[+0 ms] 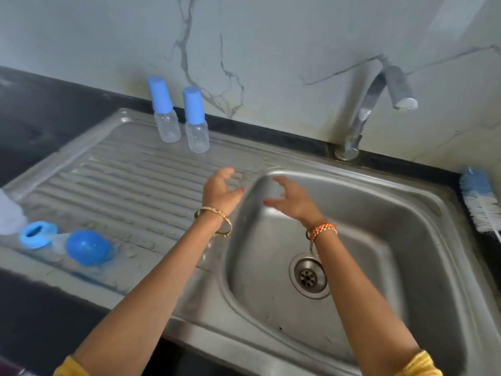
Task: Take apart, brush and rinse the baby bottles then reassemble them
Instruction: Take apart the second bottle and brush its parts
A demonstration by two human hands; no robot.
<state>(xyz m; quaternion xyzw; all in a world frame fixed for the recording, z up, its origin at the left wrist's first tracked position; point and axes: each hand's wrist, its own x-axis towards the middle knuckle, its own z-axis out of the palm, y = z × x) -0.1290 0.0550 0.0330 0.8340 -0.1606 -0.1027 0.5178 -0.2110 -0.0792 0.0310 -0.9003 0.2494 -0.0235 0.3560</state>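
Head view | left hand (220,189) and right hand (291,200) hover over sink basin (379,240) edge, fingers loosely curled, holding nothing | two capped baby bottles (180,115) upright behind-left of basin | bottle brush (479,199) right of basin

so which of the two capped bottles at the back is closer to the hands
The right-hand bottle, standing nearer the basin and a little further forward on the drainboard. The other bottle stands to its left, further from both the left hand and the right hand.
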